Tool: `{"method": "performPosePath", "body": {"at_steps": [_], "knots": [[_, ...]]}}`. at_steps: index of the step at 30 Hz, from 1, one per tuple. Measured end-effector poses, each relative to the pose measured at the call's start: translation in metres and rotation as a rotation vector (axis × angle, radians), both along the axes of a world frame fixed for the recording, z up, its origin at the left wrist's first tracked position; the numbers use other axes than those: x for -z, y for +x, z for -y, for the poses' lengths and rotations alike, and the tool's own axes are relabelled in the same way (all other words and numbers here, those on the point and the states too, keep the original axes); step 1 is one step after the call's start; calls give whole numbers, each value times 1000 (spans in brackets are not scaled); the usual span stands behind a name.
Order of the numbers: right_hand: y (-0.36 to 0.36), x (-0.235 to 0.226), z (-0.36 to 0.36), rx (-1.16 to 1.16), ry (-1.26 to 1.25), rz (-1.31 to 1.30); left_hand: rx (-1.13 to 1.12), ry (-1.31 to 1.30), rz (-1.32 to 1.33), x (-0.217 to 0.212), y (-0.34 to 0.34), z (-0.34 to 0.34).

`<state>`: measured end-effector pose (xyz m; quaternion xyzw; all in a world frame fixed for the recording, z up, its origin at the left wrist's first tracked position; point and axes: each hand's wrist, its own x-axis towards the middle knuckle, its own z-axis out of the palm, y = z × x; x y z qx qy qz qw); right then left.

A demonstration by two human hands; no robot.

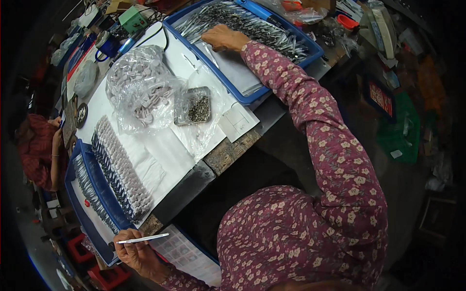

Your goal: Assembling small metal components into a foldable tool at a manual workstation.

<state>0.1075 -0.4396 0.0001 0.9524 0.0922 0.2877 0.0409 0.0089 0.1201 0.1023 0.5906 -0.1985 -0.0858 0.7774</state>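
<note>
While the left hand (138, 252) pinches a white stick (143, 238), the right hand (222, 38) rests, fingers curled, on metal parts (252, 24) in the blue tray (291, 63).

1. Right arm is stretched way out, up and to the left across the frame, in a maroon floral sleeve down to the wrist.
2. Right hand (221, 38) is at the far end of that reach, palm down, fingers curled and pressing low.
3. Left hand (138, 252) sits near the bottom edge, close to the body.
4. Left fingers are pinched shut around something thin, with the wrist bent back.
</note>
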Motion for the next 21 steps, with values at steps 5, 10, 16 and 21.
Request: {"method": "performPosePath", "body": {"at_steps": [5, 10, 16, 21], "knots": [[-18, -16, -10, 220, 159, -308, -35, 46, -55, 6, -2, 18], [-16, -4, 1, 235, 146, -317, -8, 47, -72, 11, -5, 34], [-20, -26, -14, 263, 191, -331, -49, 10, -130, 13, -12, 32], [-11, -45, -26, 450, 247, -156, -18, -129, -191, 19, -12, 25]]}}
